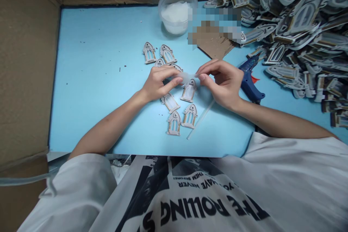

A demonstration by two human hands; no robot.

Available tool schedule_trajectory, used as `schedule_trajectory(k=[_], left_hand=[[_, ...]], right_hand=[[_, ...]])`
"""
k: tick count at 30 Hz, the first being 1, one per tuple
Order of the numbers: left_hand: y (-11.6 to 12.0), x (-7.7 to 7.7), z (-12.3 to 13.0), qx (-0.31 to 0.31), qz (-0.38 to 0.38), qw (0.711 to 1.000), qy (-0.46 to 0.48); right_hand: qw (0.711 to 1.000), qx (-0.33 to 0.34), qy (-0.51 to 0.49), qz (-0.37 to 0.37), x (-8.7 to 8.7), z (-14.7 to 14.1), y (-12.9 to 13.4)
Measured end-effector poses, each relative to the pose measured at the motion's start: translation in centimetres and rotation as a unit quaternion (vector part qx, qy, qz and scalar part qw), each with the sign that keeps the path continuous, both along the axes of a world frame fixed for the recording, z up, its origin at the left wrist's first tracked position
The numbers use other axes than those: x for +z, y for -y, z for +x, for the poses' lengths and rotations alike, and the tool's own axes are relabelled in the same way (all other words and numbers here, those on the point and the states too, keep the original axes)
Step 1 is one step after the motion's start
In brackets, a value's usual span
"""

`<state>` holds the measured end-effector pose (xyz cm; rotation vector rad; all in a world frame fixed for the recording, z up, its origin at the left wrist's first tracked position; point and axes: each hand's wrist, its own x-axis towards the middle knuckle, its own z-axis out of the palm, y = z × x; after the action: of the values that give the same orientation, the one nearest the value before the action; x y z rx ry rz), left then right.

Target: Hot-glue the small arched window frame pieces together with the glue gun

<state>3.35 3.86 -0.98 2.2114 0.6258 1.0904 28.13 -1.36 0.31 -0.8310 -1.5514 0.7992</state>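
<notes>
Our printed white shirt (206, 192) is filling the near edge; beyond it, our left hand (160, 83) and right hand (224, 81) are each pinching one end of a translucent film (187, 77), fingertips closed on it, probably for keeping something so flimsy flat; whether it is touching the window piece beneath, we cannot tell; we are counting at least eight window pieces (174, 123) around our hands, two half hidden; one glue gun (249, 81) is lying right, presumably within reach; one rod (201, 119) is lying near, one tub (162, 5) sitting far; the right-hand pile (304, 32) is defying counting.
</notes>
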Motion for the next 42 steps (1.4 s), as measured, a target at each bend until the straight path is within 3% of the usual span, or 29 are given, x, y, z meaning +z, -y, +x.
schedule_trajectory(k=[2, 6, 8, 15, 20, 29, 42], left_hand=[[0.0, 0.0, 0.0, 0.010, -0.007, 1.000, 0.013], [0.0, -0.2, 0.0, 0.020, -0.002, 1.000, 0.020], [0.0, -0.3, 0.0, 0.026, -0.001, 1.000, 0.004], [0.1, -0.2, 0.1, 0.028, 0.000, 1.000, -0.002], [0.1, -0.2, 0.0, 0.031, 0.003, 0.999, -0.009], [0.1, 0.0, 0.0, 0.028, 0.017, 0.999, -0.008], [0.0, 0.0, 0.2, 0.028, 0.050, 0.998, -0.006]], right_hand=[[1.000, 0.013, 0.011, 0.017, 0.9, -0.2, 1.1], [0.979, 0.167, 0.116, 0.028, 2.1, -0.9, 3.6], [0.967, 0.207, 0.145, 0.026, 1.9, -1.5, 4.6], [0.969, 0.200, 0.144, 0.026, 0.4, -3.2, 6.5], [0.963, 0.191, 0.175, 0.071, 0.0, -3.8, 6.8], [0.962, 0.193, 0.180, 0.068, -0.9, -4.0, 6.8], [0.925, 0.189, 0.279, 0.175, -0.9, -3.9, 6.7]])
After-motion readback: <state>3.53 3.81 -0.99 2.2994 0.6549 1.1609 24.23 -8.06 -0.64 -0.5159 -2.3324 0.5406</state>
